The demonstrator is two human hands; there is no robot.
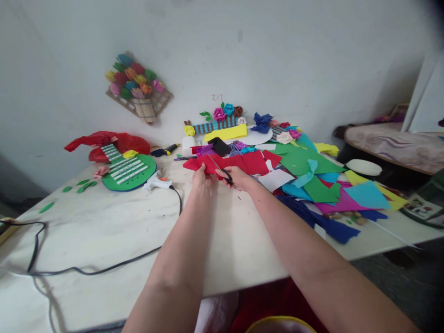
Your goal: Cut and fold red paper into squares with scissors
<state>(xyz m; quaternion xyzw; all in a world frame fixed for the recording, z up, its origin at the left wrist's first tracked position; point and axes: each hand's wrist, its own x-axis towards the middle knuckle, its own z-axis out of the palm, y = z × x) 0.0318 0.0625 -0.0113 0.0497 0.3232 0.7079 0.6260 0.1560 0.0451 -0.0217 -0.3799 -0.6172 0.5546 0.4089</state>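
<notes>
My right hand point(236, 178) is closed round the black handles of a pair of scissors point(227, 176). Their thin blades point up and left over a strip of red crepe paper point(239, 162). With its fingers at the near edge of that strip, my left hand point(201, 178) grips the red paper left of the scissors. The strip stretches right beyond both hands, toward more red paper. A black phone-like object point(219, 146) and purple paper point(205, 150) lie just behind it. Small dark scraps sit on the table below my right hand.
A white glue gun point(158, 181) with a black cord point(104, 268) lies left. Beyond it is a green guitar-shaped craft point(130, 172). Coloured paper sheets, including a green one point(305, 157), are heaped at right. A white bowl point(363, 167) sits near the right edge.
</notes>
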